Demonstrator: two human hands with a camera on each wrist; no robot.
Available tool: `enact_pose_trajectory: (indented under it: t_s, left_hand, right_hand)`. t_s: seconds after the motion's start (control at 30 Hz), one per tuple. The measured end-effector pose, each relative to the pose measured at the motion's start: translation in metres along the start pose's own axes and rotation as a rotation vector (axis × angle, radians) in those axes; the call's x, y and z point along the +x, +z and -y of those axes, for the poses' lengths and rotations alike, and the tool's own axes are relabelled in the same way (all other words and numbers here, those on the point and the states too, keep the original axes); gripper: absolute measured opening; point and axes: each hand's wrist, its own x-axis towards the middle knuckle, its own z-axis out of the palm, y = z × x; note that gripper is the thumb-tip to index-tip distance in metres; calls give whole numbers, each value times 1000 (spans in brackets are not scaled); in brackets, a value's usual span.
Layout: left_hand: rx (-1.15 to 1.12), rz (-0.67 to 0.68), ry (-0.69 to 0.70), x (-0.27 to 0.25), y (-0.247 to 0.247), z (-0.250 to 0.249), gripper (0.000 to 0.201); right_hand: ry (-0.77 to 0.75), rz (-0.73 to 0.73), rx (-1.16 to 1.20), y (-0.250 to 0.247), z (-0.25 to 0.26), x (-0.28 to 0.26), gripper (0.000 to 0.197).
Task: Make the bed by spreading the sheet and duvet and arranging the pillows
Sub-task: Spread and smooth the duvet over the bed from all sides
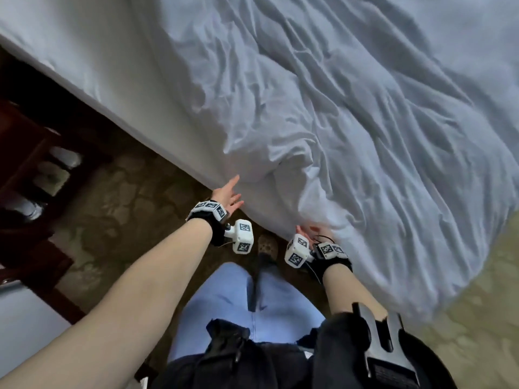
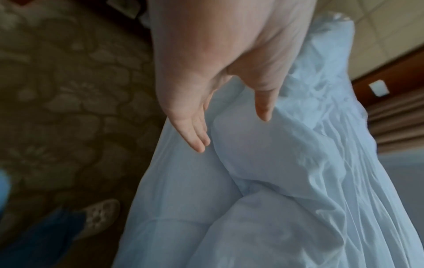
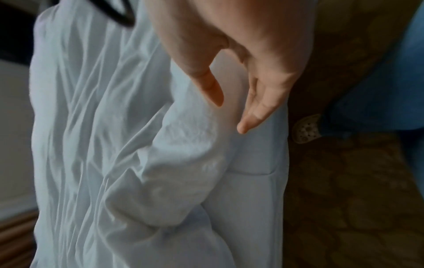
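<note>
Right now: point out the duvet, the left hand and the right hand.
duvet point(image 1: 351, 113): head view, wrinkled top surface.
left hand point(image 1: 228, 193): head view, open palm near the bed corner.
right hand point(image 3: 257, 79): right wrist view, palm, fingers straight beside the bed's side.

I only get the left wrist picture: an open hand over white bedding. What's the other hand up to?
Observer: The right hand is open too, fingers straight, at the drooping corner of the duvet, holding nothing.
Visitor: Is the duvet lying flat?
Observer: No, the head view shows it rumpled across the bed, one side hanging toward the carpet.
Visitor: Any pillows?
Observer: None show in any view.
</note>
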Motion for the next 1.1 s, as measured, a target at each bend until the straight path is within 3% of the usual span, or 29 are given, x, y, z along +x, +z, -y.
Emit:
enact_pose_trajectory:
  t_s: [0.13, 0.27, 0.37, 0.5, 0.57, 0.6, 0.67, 0.77, 0.83, 0.93, 1.0, 1.1]
  left_hand:
    - [-82, 31, -81, 31, 25, -10, 70]
    - [-115, 17, -168, 52, 44, -14, 79]
    - [-99, 12, -219, 63, 49, -17, 85]
    - [-79, 191, -285, 55, 40, -43, 71]
    - [-8, 317, -371, 41, 34, -67, 66]
    - [48, 362, -398, 35, 31, -81, 71]
    - [52, 377, -348, 24, 28, -103, 71]
    - [-75, 422, -222, 8, 32, -124, 60]
    - [-103, 379, -138, -2, 32, -129, 59]
    - [-78, 308, -96, -21, 23, -131, 66]
    - [2, 332, -82, -34, 10, -134, 57]
    - [109, 422, -28, -52, -7, -142, 32]
  right_hand:
    - [16, -38, 105, 15, -9, 29, 15]
    - [31, -50, 378, 27, -22, 51, 30]
    - [13, -42, 409, 33, -18, 55, 50]
    - [-92, 97, 446, 46, -1, 28, 58]
    - [-115, 41, 484, 48, 8, 14, 46]
    - [-195, -40, 447, 44, 9, 12, 43]
    - [-332, -136, 342, 40, 10, 7, 31]
    - [-336, -92, 481, 36, -4, -16, 38]
    - [-323, -25, 538, 33, -17, -35, 45]
    - [-475, -126, 686, 28, -38, -62, 31]
    - [-562, -160, 763, 21, -47, -82, 25]
    - [-511, -212, 467, 3, -48, -106, 23]
